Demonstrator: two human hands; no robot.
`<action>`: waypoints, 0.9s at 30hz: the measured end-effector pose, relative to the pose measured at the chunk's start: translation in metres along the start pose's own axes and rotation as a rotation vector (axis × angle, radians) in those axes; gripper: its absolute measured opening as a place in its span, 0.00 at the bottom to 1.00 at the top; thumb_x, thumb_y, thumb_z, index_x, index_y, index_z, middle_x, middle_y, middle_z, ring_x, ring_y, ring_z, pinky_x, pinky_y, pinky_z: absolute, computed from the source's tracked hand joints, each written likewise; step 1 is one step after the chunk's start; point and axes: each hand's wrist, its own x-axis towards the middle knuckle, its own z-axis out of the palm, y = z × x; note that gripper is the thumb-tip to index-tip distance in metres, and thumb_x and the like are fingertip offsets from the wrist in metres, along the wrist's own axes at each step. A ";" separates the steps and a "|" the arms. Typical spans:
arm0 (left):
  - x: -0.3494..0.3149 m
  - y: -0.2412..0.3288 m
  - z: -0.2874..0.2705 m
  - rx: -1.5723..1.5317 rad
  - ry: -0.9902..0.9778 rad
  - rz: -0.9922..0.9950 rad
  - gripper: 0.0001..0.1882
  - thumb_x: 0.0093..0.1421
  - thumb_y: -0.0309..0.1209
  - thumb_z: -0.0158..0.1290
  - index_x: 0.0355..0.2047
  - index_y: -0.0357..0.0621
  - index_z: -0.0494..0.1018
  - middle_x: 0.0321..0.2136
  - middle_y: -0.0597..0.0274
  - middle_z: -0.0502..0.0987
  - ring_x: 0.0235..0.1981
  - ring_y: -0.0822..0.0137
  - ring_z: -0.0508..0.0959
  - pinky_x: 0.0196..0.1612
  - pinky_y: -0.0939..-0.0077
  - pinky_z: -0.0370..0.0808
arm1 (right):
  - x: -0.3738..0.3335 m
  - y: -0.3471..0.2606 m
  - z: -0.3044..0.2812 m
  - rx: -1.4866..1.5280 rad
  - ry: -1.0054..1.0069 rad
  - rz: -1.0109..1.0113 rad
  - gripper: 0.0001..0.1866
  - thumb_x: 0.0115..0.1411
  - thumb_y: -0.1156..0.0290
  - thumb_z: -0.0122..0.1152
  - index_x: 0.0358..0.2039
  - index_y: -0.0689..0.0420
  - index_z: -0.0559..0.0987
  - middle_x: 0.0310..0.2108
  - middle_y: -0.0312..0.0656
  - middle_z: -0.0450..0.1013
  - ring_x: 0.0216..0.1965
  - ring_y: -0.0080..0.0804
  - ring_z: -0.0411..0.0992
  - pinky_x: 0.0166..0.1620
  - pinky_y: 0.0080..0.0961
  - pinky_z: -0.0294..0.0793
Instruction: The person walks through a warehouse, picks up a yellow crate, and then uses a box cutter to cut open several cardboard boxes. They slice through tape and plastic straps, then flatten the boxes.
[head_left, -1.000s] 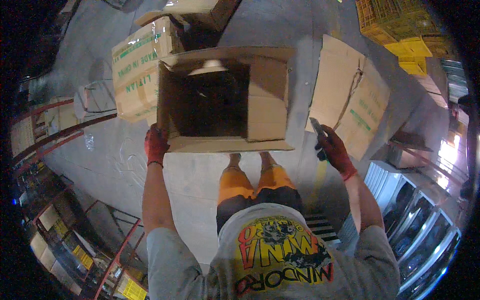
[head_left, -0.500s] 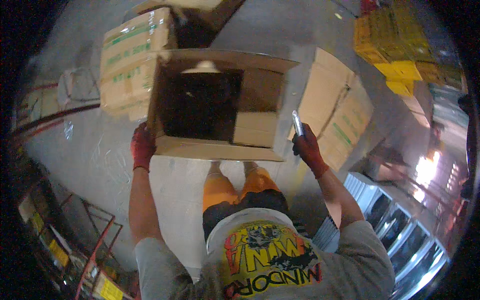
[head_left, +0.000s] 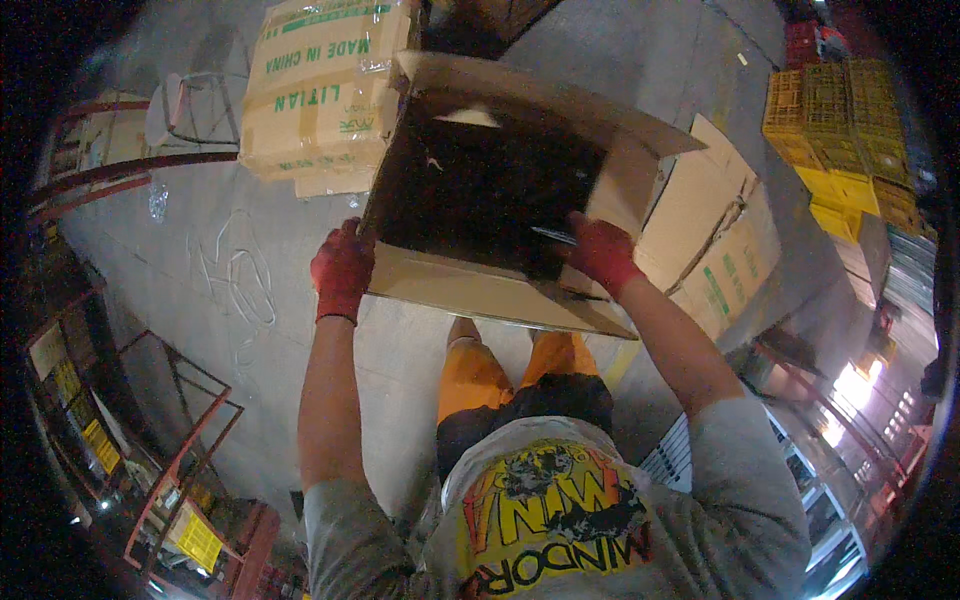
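Note:
An open cardboard box (head_left: pixel 480 285) with its flaps folded out stands in front of me; its inside is dark, with a pale patch near the far wall. My left hand (head_left: pixel 343 268), in a red glove, is closed on the box's near left edge. My right hand (head_left: pixel 603 255), gloved in red too, is inside the opening at the right. It grips a slim silvery box cutter (head_left: pixel 552 235) that points left into the box; the fingers are partly hidden.
A taped carton (head_left: pixel 320 95) with green print stands at the far left, and a flattened cardboard piece (head_left: pixel 720 245) lies right of the box. Yellow crates (head_left: pixel 835 120) are stacked at the far right. A red metal frame (head_left: pixel 185 455) stands near left. Clear strapping (head_left: pixel 240 275) lies on the floor.
My right hand has moved from beside the box into its opening, turning the cutter to point left. My left hand stays on the box's left edge. The view has shifted.

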 end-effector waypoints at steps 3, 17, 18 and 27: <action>-0.003 -0.008 -0.009 -0.125 -0.071 -0.004 0.24 0.68 0.54 0.46 0.50 0.50 0.75 0.41 0.44 0.81 0.43 0.41 0.80 0.48 0.47 0.77 | -0.077 0.033 -0.018 0.046 0.367 0.092 0.29 0.56 0.55 0.66 0.56 0.51 0.72 0.43 0.52 0.79 0.44 0.58 0.78 0.46 0.48 0.78; -0.027 -0.049 -0.099 -0.195 0.127 0.377 0.24 0.70 0.46 0.47 0.39 0.34 0.77 0.35 0.40 0.81 0.37 0.41 0.80 0.41 0.52 0.76 | -0.212 0.025 -0.072 0.912 0.678 0.288 0.24 0.57 0.67 0.66 0.52 0.64 0.76 0.43 0.46 0.79 0.42 0.38 0.76 0.47 0.34 0.76; -0.048 -0.058 -0.132 -0.353 0.127 0.301 0.24 0.70 0.46 0.47 0.37 0.32 0.77 0.32 0.41 0.82 0.34 0.43 0.81 0.38 0.54 0.76 | -0.251 0.015 -0.090 1.037 0.753 0.284 0.24 0.57 0.68 0.65 0.52 0.64 0.76 0.43 0.46 0.79 0.41 0.38 0.76 0.46 0.34 0.76; -0.124 0.009 -0.218 -0.042 0.298 0.270 0.23 0.70 0.43 0.49 0.43 0.29 0.76 0.27 0.48 0.80 0.24 0.63 0.78 0.29 0.61 0.75 | -0.371 -0.016 -0.128 0.926 0.872 0.417 0.25 0.59 0.71 0.60 0.57 0.65 0.74 0.48 0.44 0.78 0.48 0.30 0.74 0.53 0.30 0.74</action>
